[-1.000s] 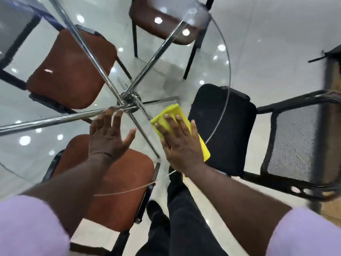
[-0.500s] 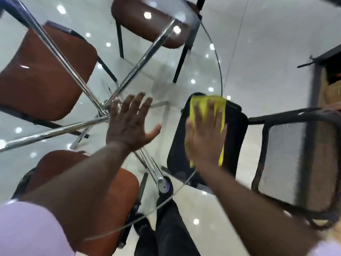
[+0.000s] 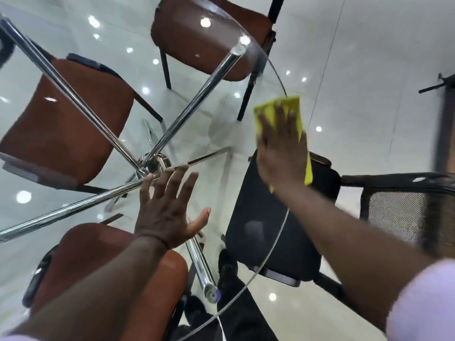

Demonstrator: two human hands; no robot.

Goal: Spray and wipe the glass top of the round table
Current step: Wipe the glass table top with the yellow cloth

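Note:
The round glass table top (image 3: 216,134) fills the left and middle of the head view, its curved rim running down the right side. My right hand (image 3: 280,148) lies flat on a yellow cloth (image 3: 278,108), pressing it onto the glass close to the right rim. My left hand (image 3: 170,207) rests palm down on the glass near the centre, fingers spread, holding nothing. No spray bottle is in view.
Chrome legs (image 3: 197,87) cross at a hub under the glass. Brown padded chairs stand at the left (image 3: 66,119), at the top (image 3: 204,35) and under my left arm (image 3: 98,262). A black chair (image 3: 275,237) with a mesh back stands at the right.
My right hand has slid the yellow cloth away from me along the right rim, from near the front edge to further out. My left hand has moved forward toward the table's centre.

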